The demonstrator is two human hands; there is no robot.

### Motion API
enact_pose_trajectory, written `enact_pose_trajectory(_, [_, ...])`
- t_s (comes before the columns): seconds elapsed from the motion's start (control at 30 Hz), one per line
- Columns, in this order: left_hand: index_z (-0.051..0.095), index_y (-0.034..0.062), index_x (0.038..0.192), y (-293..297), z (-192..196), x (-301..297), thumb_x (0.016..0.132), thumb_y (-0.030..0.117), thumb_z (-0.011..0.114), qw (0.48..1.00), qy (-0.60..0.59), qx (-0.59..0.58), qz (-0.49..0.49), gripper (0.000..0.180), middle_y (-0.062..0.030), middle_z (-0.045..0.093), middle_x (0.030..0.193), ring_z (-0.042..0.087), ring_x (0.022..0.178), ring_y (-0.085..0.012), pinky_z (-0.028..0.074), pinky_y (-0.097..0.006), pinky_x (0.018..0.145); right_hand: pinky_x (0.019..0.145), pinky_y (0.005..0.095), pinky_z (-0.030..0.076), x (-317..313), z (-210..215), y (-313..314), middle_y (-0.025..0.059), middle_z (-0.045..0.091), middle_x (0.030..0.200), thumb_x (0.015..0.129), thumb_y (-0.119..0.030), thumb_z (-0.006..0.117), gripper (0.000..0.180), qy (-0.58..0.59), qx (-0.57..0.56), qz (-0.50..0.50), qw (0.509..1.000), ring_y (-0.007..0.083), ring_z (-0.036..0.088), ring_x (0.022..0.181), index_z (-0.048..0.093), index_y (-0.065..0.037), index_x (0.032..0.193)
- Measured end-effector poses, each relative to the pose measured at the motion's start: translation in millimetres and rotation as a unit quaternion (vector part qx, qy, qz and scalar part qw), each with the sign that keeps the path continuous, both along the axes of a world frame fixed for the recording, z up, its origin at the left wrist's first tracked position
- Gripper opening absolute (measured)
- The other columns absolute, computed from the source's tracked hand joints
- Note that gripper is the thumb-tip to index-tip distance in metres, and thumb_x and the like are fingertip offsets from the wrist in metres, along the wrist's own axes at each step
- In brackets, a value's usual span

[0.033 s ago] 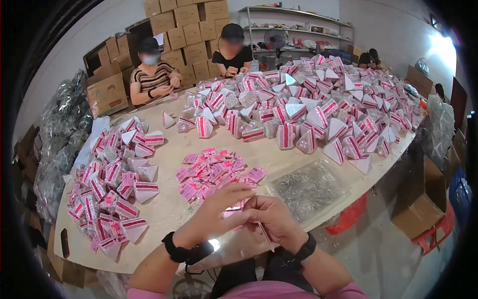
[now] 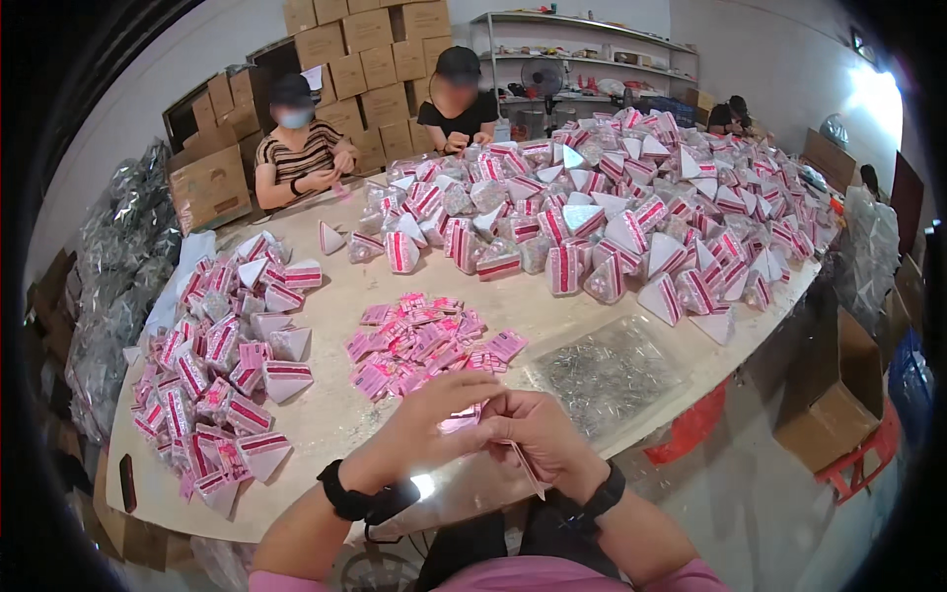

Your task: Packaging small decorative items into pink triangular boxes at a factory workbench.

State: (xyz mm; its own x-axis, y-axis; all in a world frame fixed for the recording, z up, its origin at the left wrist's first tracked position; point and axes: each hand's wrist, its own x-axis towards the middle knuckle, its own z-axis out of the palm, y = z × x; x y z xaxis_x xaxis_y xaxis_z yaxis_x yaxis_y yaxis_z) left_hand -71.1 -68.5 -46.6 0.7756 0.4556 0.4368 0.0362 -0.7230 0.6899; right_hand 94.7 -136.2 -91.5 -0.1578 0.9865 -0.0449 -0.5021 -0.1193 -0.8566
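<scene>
At the lower middle of the frame, the 2 hands meet over the near edge of the counter (image 2: 326, 434). The right hand (image 2: 541, 434) has its fingers curled closed, with a thin card (image 2: 530, 469) caught in them; the card juts out below the palm, nearly edge-on. The left hand (image 2: 434, 424) is half open, its fingers arched and its thumb reaching to the right hand's fingers; a bit of glossy pink shows in the gap, and I cannot tell whether the left fingers grip it or it lies behind. A black band circles each wrist. Just beyond the hands, at the centre, lies a loose pile of pink cards (image 2: 434, 340). To its right, a shallow clear tray (image 2: 667, 342) holds many fine metal pins (image 2: 602, 375). A heap of pink-and-white wedge packs (image 2: 217, 375) covers the left of the counter, and a far larger heap (image 2: 612, 212) fills the upper right. At the upper left, 2 people sit across the counter, 1 in a striped top (image 2: 301, 158) and 1 in a black top (image 2: 462, 113), both with hands raised in front of them. Stacked cartons (image 2: 370, 69) rise behind them, and an open box (image 2: 834, 390) stands at the lower right.
</scene>
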Motion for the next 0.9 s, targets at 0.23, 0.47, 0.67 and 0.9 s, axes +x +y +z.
enact_pose_trajectory(0.23, [0.055,0.0026,0.112,-11.1,5.5,-16.7,0.075,0.026,0.069,0.972,0.102,0.211,0.009,0.046,-0.0146,0.059,0.104,0.057,0.096,-0.0315,0.046,-0.038,0.082,0.043,0.0201,0.038,3.7,-18.7,-2.2,0.0080,0.061,0.071,0.083,-0.010,0.064,0.010,0.101,-0.029,0.014,0.994,0.0079,0.050,0.048,0.059,-0.001,0.082])
enact_pose_trajectory(0.47, [0.051,-0.0012,0.110,-27.7,8.9,-14.4,0.066,0.030,0.075,0.931,0.182,0.309,0.065,0.059,-0.0149,0.059,0.097,0.058,0.087,-0.0306,0.047,-0.038,0.073,0.045,0.0197,0.038,-2.5,-15.8,-5.9,0.0037,0.057,0.068,0.085,-0.013,0.062,0.012,0.051,-0.045,0.016,0.998,0.0063,0.048,0.048,0.058,-0.003,0.081])
enact_pose_trajectory(0.67, [0.056,0.0029,0.091,-26.5,1.8,-21.5,0.070,0.016,0.070,0.921,0.139,0.358,0.067,0.028,-0.0106,0.057,0.083,0.057,0.075,-0.0276,0.046,-0.036,0.063,0.045,0.0183,0.037,-6.2,-15.4,-7.7,-0.0005,0.054,0.066,0.086,-0.015,0.062,0.011,0.062,-0.050,0.024,0.997,0.0051,0.047,0.051,0.058,-0.005,0.082])
enact_pose_trajectory(0.9, [0.054,0.0051,0.071,-16.9,-9.4,-21.8,0.072,0.005,0.064,0.963,0.090,0.246,0.060,0.010,-0.0080,0.052,0.065,0.053,0.059,-0.0256,0.042,-0.035,0.052,0.053,0.0190,0.041,-19.9,-21.8,-6.2,0.0015,0.055,0.074,0.087,-0.015,0.061,0.019,0.103,0.034,0.043,0.993,0.0077,0.050,0.060,0.052,-0.002,0.099])
